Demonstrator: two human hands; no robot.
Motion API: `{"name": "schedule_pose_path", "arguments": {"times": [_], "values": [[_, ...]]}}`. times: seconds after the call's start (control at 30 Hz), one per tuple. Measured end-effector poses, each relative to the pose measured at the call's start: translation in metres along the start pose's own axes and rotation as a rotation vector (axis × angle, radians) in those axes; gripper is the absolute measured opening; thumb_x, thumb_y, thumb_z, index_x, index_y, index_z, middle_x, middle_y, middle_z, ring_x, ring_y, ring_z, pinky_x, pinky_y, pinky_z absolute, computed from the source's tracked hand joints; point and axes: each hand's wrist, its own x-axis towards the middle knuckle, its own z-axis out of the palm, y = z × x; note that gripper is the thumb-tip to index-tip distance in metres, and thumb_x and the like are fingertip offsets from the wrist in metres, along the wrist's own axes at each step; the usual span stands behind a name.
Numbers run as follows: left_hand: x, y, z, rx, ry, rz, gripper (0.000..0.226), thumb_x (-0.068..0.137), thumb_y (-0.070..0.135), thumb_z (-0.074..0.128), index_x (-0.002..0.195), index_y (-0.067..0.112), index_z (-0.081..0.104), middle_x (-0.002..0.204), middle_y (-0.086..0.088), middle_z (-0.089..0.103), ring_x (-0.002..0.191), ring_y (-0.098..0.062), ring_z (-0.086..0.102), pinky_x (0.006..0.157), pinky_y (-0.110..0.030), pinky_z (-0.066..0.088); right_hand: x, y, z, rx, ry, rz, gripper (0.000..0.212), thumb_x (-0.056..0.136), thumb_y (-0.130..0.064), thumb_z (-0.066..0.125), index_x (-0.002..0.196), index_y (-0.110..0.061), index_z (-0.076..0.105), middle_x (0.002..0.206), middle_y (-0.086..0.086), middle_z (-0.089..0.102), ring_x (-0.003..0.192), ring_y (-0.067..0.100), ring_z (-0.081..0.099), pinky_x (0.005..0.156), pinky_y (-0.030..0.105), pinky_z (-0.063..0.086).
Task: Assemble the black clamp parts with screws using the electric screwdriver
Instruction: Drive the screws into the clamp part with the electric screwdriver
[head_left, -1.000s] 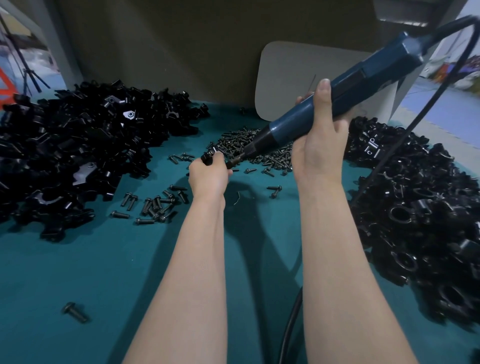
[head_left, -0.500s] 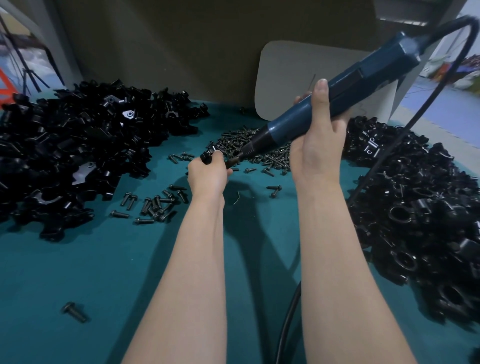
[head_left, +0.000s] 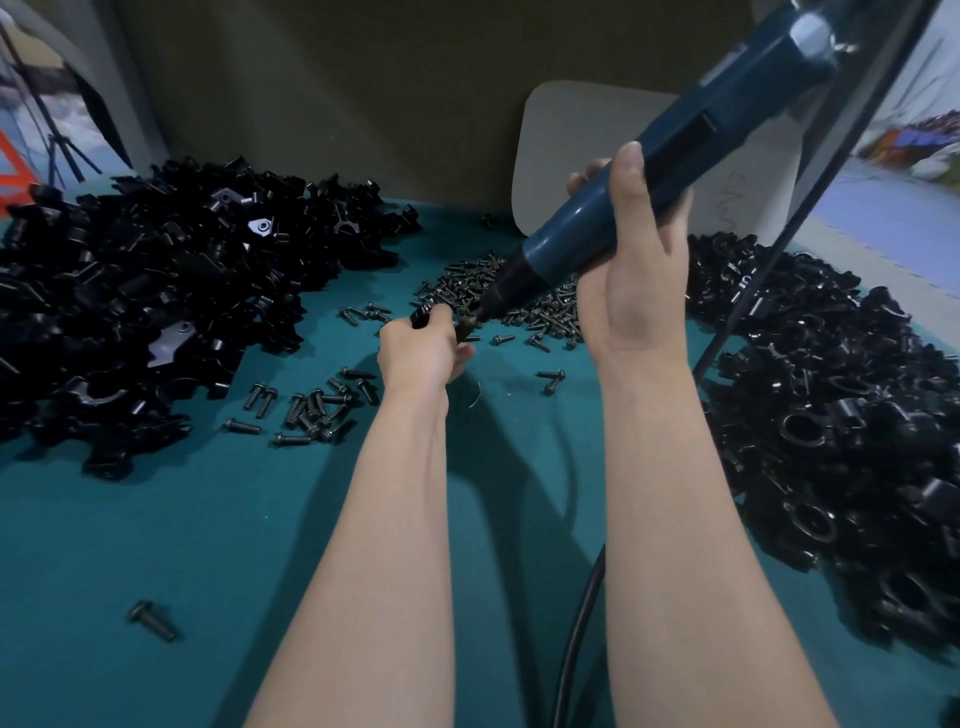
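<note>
Screwdriver (head_left: 675, 130), right hand (head_left: 634, 270) gripping, board (head_left: 571, 140) perhaps scribbled

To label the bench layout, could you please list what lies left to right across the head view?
Left pile of black clamp parts, left hand, right hand gripping the electric screwdriver, right pile of black clamp parts.
</note>
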Motion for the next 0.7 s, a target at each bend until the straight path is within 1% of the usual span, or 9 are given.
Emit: {"name": "schedule_pose_path", "arguments": {"times": [0.07,0.13,0.27,0.37,0.43,0.5,0.57,0.63,0.7], "values": [[0.001,0.002,0.0,0.009,-0.004,-0.024,0.047,0.097,0.024,0.049,0.139,0.004,0.042,0.105,-0.011,0.066,0.056,-0.014,0.065,0.053,-0.022,0.056,-0.001,-0.003,0.001,-0.016,-0.057,-0.002,0.036,0.093,-0.016,0.052,0.127,-0.015,0.039,0.106,0.004,0.049,0.093,0.015,0.056,0.098,0.032,0.043],[0.001,0.004,-0.001,0.025,-0.011,-0.035,0.048,0.096,0.024,0.05,0.139,0.003,0.043,0.102,-0.011,0.067,0.056,-0.014,0.066,0.054,-0.023,0.056,-0.001,-0.006,0.001,-0.016,-0.085,-0.002,0.035,0.09,-0.018,0.054,0.123,-0.017,0.041,0.104,0.002,0.05,0.092,0.014,0.056,0.095,0.031,0.044],[-0.001,0.004,-0.001,0.043,-0.045,-0.018,0.034,0.096,0.024,0.051,0.122,0.002,0.053,0.079,-0.006,0.066,0.056,-0.015,0.067,0.062,-0.028,0.059,-0.002,-0.011,-0.001,0.013,-0.119,0.014,0.031,0.087,-0.019,0.055,0.117,-0.02,0.046,0.101,0.001,0.052,0.093,0.015,0.055,0.089,0.029,0.044],[-0.005,0.002,-0.001,0.096,-0.081,-0.019,0.027,0.096,0.025,0.054,0.116,0.008,0.055,0.092,-0.006,0.068,0.055,-0.015,0.067,0.065,-0.031,0.059,-0.003,-0.013,-0.005,0.058,-0.149,0.032,0.029,0.086,-0.016,0.055,0.114,-0.021,0.049,0.096,0.002,0.054,0.091,0.016,0.056,0.085,0.028,0.046],[-0.009,0.002,-0.003,0.157,-0.116,-0.022,0.02,0.096,0.026,0.056,0.108,0.011,0.057,0.096,-0.005,0.07,0.053,-0.016,0.067,0.06,-0.031,0.058,-0.003,-0.017,-0.007,0.122,-0.197,0.043,0.034,0.086,-0.012,0.064,0.116,-0.018,0.049,0.091,0.003,0.056,0.086,0.016,0.056,0.08,0.029,0.046],[-0.012,0.004,-0.005,0.203,-0.175,-0.023,0.015,0.097,0.026,0.054,0.1,0.012,0.059,0.102,-0.006,0.069,0.048,-0.015,0.067,0.051,-0.027,0.055,-0.002,-0.021,-0.009,0.146,-0.248,0.042,0.047,0.073,-0.016,0.073,0.114,-0.015,0.051,0.094,0.005,0.054,0.085,0.017,0.054,0.079,0.03,0.045],[-0.015,0.006,-0.005,0.249,-0.219,-0.03,0.019,0.098,0.027,0.054,0.106,0.01,0.06,0.109,-0.007,0.067,0.047,-0.014,0.067,0.049,-0.025,0.054,-0.002,-0.024,-0.009,0.144,-0.266,0.038,0.047,0.071,-0.012,0.077,0.111,-0.013,0.054,0.097,0.006,0.052,0.086,0.018,0.052,0.08,0.032,0.045],[-0.016,0.008,-0.005,0.272,-0.226,-0.036,0.026,0.098,0.028,0.053,0.117,0.01,0.057,0.113,-0.008,0.066,0.049,-0.015,0.066,0.052,-0.026,0.055,-0.002,-0.025,-0.011,0.14,-0.253,0.031,0.029,0.082,-0.007,0.063,0.108,-0.013,0.053,0.091,0.004,0.055,0.084,0.018,0.054,0.08,0.033,0.045],[-0.018,0.009,-0.005,0.27,-0.243,-0.053,0.025,0.098,0.027,0.052,0.119,0.013,0.056,0.109,-0.007,0.066,0.054,-0.017,0.065,0.055,-0.027,0.055,-0.002,-0.026,-0.014,0.162,-0.248,0.032,0.025,0.084,-0.007,0.051,0.108,-0.013,0.052,0.087,0.003,0.058,0.084,0.019,0.056,0.082,0.032,0.045]]}}
